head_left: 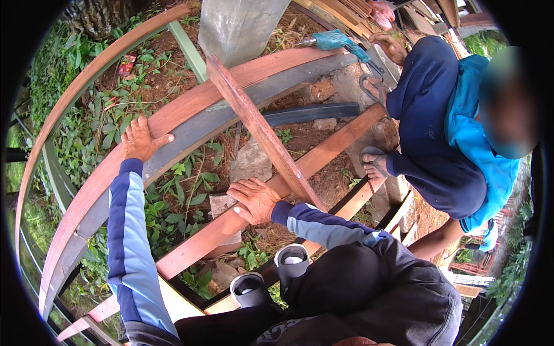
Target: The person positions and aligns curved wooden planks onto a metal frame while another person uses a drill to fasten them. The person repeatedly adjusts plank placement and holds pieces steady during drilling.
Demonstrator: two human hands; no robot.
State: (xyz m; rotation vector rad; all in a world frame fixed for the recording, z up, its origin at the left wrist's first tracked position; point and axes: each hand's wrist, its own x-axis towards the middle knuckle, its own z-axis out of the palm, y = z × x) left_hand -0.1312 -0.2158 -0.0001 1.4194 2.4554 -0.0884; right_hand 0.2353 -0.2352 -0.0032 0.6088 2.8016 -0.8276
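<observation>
My left hand lies on a long reddish wooden plank, fingers spread and thumb out to the side. Along the plank's near side runs a dark grey beam. My right hand rests open on a second reddish beam closer to me, fingers stretched over its top. Just beyond that hand, a narrow wooden crosspiece slants from the far plank across to the nearer beam. Neither hand holds anything loose.
A teal power drill lies at the plank's far right end. A person in blue crouches on the right. Behind the plank stands a grey concrete post. Green-edged framing, leafy plants and stones surround the beams.
</observation>
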